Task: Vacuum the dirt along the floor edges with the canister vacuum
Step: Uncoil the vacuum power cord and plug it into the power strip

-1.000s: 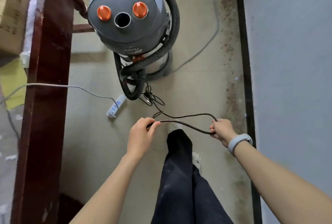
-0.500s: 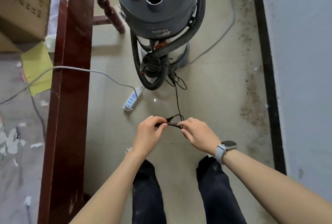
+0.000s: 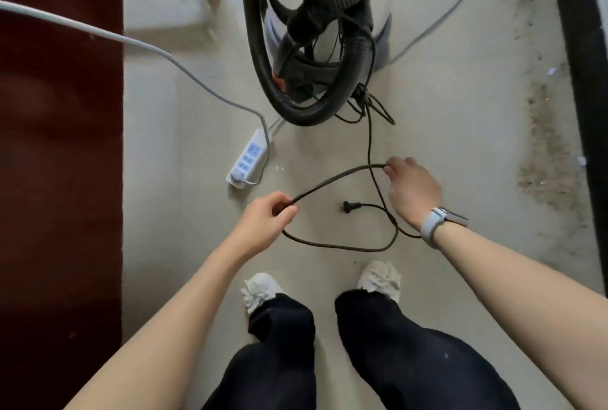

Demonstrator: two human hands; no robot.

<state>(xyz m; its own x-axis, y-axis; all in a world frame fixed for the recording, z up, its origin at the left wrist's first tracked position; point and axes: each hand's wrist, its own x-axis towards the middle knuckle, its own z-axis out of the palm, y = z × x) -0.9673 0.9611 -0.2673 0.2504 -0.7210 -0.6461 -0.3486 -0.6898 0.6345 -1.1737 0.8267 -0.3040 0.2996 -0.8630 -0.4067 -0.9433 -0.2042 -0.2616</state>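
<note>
Both hands, left (image 3: 266, 215) and right (image 3: 411, 189), pinch the cord (image 3: 335, 177); its plug (image 3: 350, 206) lies unplugged (strip (image 3: 246, 159) nearby), dirt (image 3: 546, 159) along the floor's edge untouched.

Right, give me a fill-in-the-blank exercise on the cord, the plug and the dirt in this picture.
1. Both hands, left hand and right hand, grip the thin black ____.
2. The cord's black plug lies on the ____.
3. The white power strip has blue ____.
4. The brown dirt lies beside the black ____.

Missing: cord; floor; sockets; baseboard
</note>
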